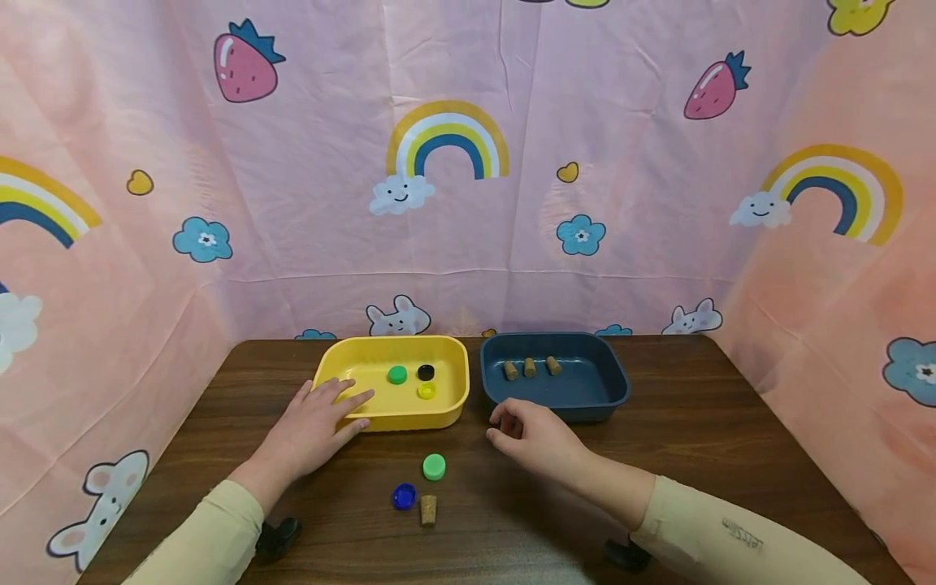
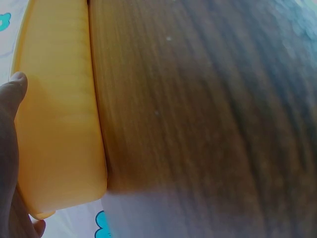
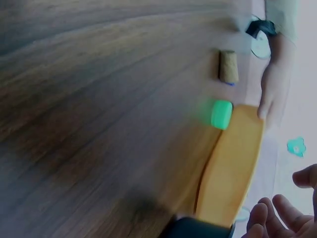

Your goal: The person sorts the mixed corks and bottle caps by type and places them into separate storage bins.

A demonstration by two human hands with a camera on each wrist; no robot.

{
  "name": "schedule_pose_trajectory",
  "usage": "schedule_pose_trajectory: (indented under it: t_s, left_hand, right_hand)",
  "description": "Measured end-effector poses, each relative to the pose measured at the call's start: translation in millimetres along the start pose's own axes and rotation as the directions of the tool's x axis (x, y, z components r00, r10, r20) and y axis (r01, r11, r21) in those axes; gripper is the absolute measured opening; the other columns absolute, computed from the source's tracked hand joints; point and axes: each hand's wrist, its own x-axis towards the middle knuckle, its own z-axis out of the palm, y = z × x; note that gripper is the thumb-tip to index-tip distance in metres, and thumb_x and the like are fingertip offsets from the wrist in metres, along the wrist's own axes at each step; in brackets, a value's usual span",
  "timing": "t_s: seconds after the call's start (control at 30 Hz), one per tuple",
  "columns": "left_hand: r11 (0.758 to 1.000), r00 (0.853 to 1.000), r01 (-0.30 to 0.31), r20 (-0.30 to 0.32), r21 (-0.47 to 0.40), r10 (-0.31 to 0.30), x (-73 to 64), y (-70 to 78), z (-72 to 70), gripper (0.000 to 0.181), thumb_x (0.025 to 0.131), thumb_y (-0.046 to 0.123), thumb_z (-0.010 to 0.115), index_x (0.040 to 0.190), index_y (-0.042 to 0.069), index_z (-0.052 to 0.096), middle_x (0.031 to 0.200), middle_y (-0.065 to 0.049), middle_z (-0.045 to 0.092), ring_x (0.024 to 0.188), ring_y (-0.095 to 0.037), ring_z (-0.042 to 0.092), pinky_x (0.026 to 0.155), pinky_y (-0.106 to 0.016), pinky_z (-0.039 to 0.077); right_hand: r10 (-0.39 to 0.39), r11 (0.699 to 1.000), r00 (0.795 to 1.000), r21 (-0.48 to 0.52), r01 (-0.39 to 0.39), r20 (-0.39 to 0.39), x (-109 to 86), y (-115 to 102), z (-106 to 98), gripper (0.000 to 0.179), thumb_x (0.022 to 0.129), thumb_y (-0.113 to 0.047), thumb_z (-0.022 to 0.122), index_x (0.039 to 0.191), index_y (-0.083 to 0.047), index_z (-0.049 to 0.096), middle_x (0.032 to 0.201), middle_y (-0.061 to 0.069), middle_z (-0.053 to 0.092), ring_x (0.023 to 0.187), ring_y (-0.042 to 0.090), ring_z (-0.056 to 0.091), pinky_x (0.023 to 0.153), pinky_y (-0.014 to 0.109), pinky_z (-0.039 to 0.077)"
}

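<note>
My left hand (image 1: pixel 314 422) lies over the left front corner of a yellow tray (image 1: pixel 413 421), fingers spread inside the rim and thumb along the front edge. In the left wrist view, the thumb (image 2: pixel 19 82) shows at the rim of the tray. Inside it sit a green cap (image 1: pixel 397 374), a black cap (image 1: pixel 426 372) and a yellow cap (image 1: pixel 426 392). My right hand (image 1: pixel 537 439) hovers by the front left corner of a dark blue tray (image 1: pixel 592 386), fingers loosely bent and holding nothing. Three corks (image 1: pixel 530 367) are in the blue tray.
On the brown table (image 1: pixel 702 455), in front of the yellow tray, are a light green cap (image 1: pixel 435 466), a blue cap (image 1: pixel 404 496) and one cork (image 1: pixel 428 510). A patterned cloth (image 1: pixel 468 244) hangs behind and at both sides.
</note>
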Motion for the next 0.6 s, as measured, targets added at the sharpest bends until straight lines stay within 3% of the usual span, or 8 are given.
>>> schedule_pose_trajectory:
  t_s: [0.4, 0.6]
  left_hand:
    - [1.000, 1.000, -0.013, -0.008, 0.002, 0.013, 0.0, 1.3, -1.3, 0.054, 0.099, 0.051, 0.054, 0.147, 0.026, 0.051, 0.150, -0.016, 0.045, 0.141, -0.042, 0.033, 0.116, -0.065, 0.012]
    - [1.000, 1.000, -0.011, -0.001, -0.001, 0.011, 0.8, -0.6, 0.1, 0.054, 0.099, 0.051, 0.054, 0.147, 0.027, 0.051, 0.150, -0.015, 0.044, 0.142, -0.042, 0.032, 0.116, -0.065, 0.012]
  right_hand:
    - [-0.128, 0.975, 0.984, -0.168, 0.147, 0.122, 12.1, -17, 24, 0.017, 0.092, -0.033, 0.070, 0.102, -0.020, 0.065, 0.085, -0.010, 0.059, 0.074, 0.004, 0.053, 0.068, 0.024, 0.050]
    - [-0.204, 0.925, 0.961, -0.285, 0.253, 0.189, 18.4, -18, 35, 0.018, 0.092, -0.034, 0.070, 0.104, -0.021, 0.066, 0.089, -0.012, 0.059, 0.077, 0.003, 0.052, 0.070, 0.021, 0.049]
